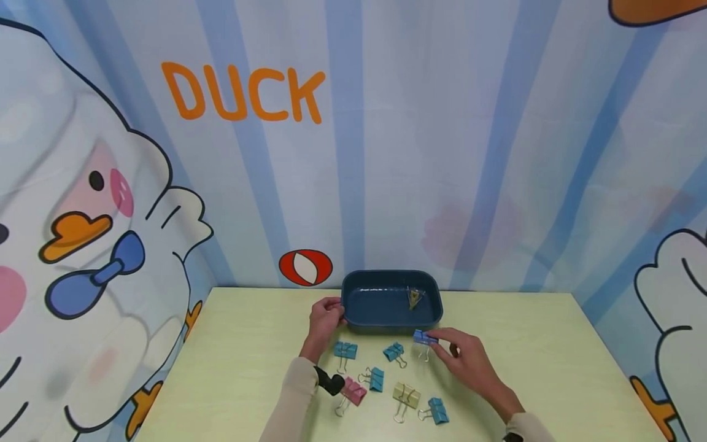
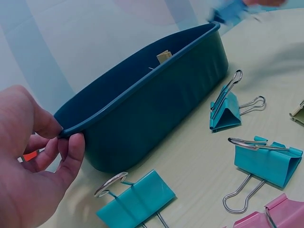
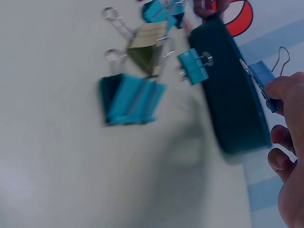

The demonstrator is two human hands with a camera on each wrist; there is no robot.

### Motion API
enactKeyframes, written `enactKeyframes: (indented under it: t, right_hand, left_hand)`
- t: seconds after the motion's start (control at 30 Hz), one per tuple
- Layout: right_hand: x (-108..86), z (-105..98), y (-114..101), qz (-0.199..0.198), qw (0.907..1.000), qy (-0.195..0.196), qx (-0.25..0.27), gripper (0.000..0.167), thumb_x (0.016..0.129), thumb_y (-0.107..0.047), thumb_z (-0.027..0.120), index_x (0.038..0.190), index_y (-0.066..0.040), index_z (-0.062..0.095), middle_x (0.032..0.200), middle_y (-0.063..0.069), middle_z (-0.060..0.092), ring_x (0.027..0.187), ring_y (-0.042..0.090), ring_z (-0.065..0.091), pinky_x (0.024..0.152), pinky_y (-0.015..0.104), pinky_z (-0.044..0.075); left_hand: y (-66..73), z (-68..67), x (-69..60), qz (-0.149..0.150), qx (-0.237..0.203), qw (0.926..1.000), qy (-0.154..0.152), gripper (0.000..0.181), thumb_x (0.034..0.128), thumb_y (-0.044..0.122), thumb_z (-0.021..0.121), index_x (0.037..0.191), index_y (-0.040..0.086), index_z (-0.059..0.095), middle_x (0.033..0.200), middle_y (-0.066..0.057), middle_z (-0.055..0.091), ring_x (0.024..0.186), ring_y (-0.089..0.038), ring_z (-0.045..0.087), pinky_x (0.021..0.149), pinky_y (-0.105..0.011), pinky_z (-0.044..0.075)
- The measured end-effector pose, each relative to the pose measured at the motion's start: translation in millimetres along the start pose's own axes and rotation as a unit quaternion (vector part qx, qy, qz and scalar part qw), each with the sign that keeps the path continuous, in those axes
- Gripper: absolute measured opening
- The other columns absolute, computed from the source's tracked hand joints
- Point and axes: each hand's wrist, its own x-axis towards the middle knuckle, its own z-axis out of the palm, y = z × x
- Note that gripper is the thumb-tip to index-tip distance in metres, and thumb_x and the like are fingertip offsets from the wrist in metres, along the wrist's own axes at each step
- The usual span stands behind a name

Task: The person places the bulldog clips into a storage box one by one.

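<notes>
A dark blue bin (image 1: pixel 381 310) stands at the back of the table, with a yellow binder clip (image 1: pixel 414 299) inside near its right end. My left hand (image 1: pixel 326 322) grips the bin's left rim between thumb and curled fingers, seen closely in the left wrist view. In front of the bin's right front corner, my right hand (image 1: pixel 466 362) pinches a blue binder clip (image 1: pixel 424 337) above the table. The right wrist view shows this blue binder clip (image 3: pixel 262 76) between thumb and fingers, its wire handles sticking out.
Several teal binder clips (image 1: pixel 377 379) lie spread in front of the bin. Among them are a pink binder clip (image 1: pixel 353 391) by my left wrist and a pale yellow binder clip (image 1: pixel 407 395). A duck-printed curtain (image 1: pixel 409 153) hangs behind the table (image 1: pixel 513 344).
</notes>
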Motion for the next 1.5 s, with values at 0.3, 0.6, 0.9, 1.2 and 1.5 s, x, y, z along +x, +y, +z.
enactKeyframes:
  t: [0.3,0.6,0.9,1.2,1.5]
  right_hand:
    - [58.8,-14.6,-22.0,-0.059,0.9979,0.022,-0.012,0.026,0.093,-0.009,0.076,0.119,-0.010,0.077,0.115,0.007,0.074,0.056,0.002,0.043,0.050,0.023,0.038]
    - [96.7,-13.4,-39.5,-0.056,0.9983,0.017,0.007,0.027,0.095,-0.011,0.075,0.122,-0.010,0.076,0.112,0.006,0.075,0.052,0.005,0.043,0.050,0.027,0.039]
    - [109.8,-6.6,-42.4,-0.041,0.9988,0.017,0.017,0.027,0.096,-0.012,0.075,0.123,-0.011,0.076,0.104,0.003,0.074,0.051,0.004,0.045,0.052,0.028,0.042]
    - [113.3,-5.2,-43.9,-0.027,0.9993,0.025,0.012,0.027,0.096,-0.014,0.075,0.123,-0.011,0.076,0.091,0.000,0.070,0.051,0.005,0.047,0.052,0.029,0.043]
    - [114.8,-6.6,-46.2,-0.011,0.9996,-0.024,0.013,0.068,0.090,-0.028,0.082,0.151,-0.015,0.055,0.139,0.010,0.061,0.058,0.009,0.049,0.057,0.029,0.046]
  left_hand:
    - [1.4,-0.2,-0.1,-0.006,0.003,1.0000,0.003,0.029,0.0996,0.001,0.057,0.126,-0.007,0.063,0.105,-0.016,0.065,0.077,-0.019,0.061,0.067,-0.025,0.058]
    - [0.7,0.7,-0.3,-0.005,0.008,0.9999,0.007,0.027,0.0993,0.000,0.057,0.125,-0.006,0.063,0.106,-0.016,0.065,0.078,-0.020,0.061,0.076,-0.034,0.061]
    - [0.5,1.8,0.8,-0.003,0.010,0.9999,0.009,0.029,0.0989,0.000,0.057,0.126,-0.007,0.063,0.106,-0.016,0.065,0.076,-0.019,0.061,0.069,-0.027,0.059]
    - [0.1,1.5,1.1,0.003,0.006,0.9999,0.014,0.028,0.0969,0.000,0.056,0.123,-0.007,0.064,0.103,-0.015,0.065,0.074,-0.018,0.060,0.068,-0.028,0.059]
    - [1.0,0.5,-0.7,0.006,0.006,0.9999,0.009,0.030,0.0983,0.000,0.056,0.126,-0.009,0.063,0.105,-0.016,0.065,0.075,-0.018,0.060,0.066,-0.024,0.057]
